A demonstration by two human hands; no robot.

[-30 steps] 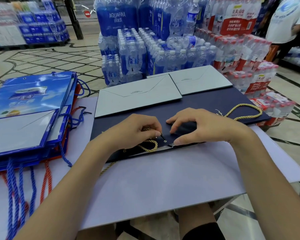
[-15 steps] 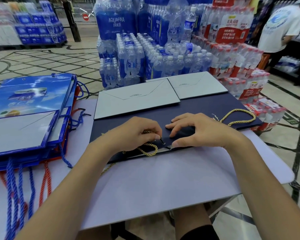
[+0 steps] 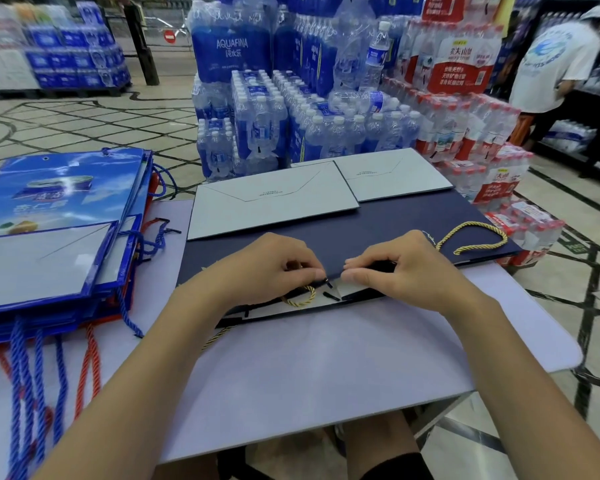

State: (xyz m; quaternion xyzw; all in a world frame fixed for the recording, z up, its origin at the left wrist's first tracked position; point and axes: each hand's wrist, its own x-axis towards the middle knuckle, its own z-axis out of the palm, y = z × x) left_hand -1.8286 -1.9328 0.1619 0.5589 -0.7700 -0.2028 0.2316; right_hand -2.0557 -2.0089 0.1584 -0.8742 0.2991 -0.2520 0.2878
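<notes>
A flat navy paper bag (image 3: 388, 223) lies across the pale table (image 3: 326, 368). My left hand (image 3: 271, 268) pinches the black tip of a gold cord (image 3: 300, 299) at the bag's near edge. My right hand (image 3: 395, 268) grips that near edge, fingers curled under the top layer and lifting it, so a white inner face shows beneath. A second gold cord loop (image 3: 471, 237) rests on the bag's right end.
Two grey folded bag bottoms (image 3: 271, 199) lie on the far part of the navy bag. A stack of blue bags (image 3: 52, 237) with blue and red cords fills the left. Bottled-water packs (image 3: 291, 109) stand behind the table. A person (image 3: 555, 64) stands at far right.
My right hand went from lying flat on the bag to curling under its near edge and lifting the top layer. My left hand kept the cord tip and shifted slightly right.
</notes>
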